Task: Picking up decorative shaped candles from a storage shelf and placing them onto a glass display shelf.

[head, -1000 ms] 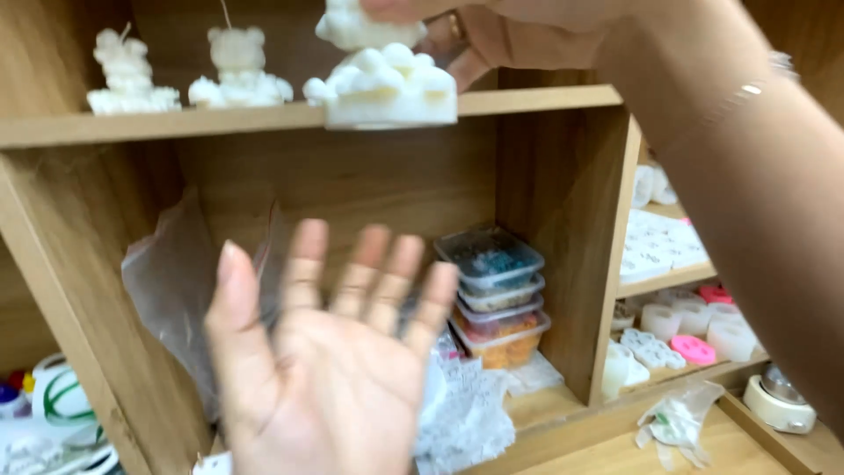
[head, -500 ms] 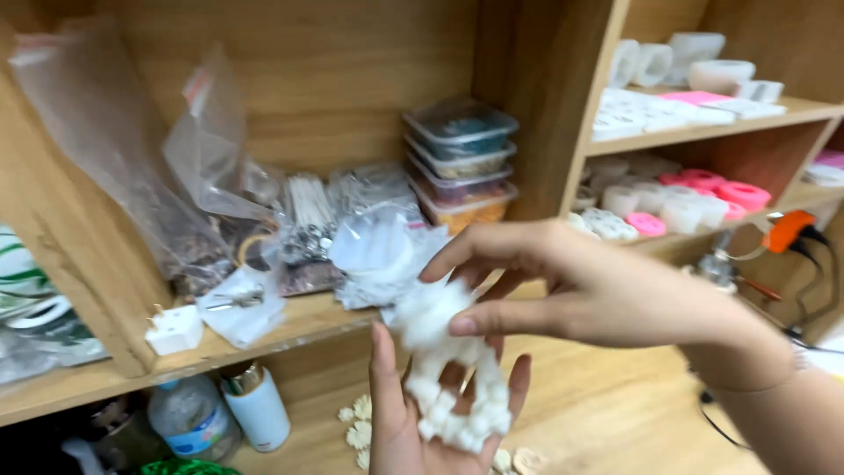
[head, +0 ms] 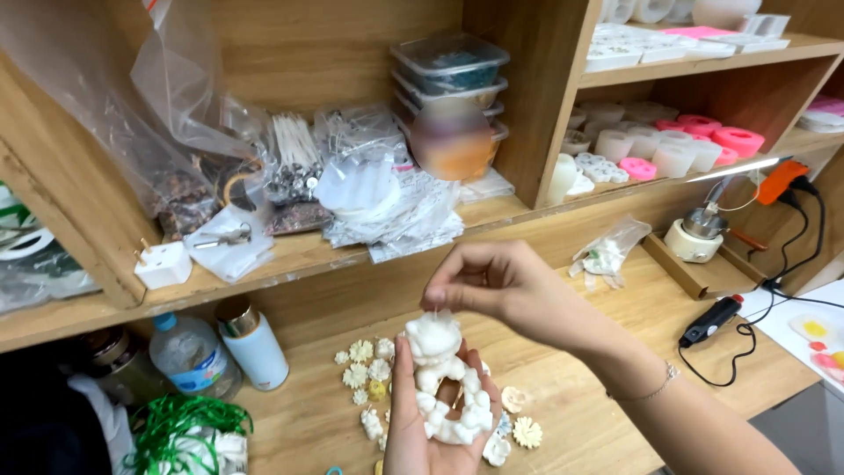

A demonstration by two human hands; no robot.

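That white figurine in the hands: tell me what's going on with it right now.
A person holds a white bear-shaped wax figurine upright in the left hand, above a wooden worktop. The right hand pinches the thin wick at the top of its head. Small wax flowers lie on the worktop beside it. On the shelf behind are plastic bags and stacked clear tubs.

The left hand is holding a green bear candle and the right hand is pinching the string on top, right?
Not quite. The bear candle is white, not green, as the head view shows. The rest holds: the left hand holds it from below, and the right hand pinches the wick on top.
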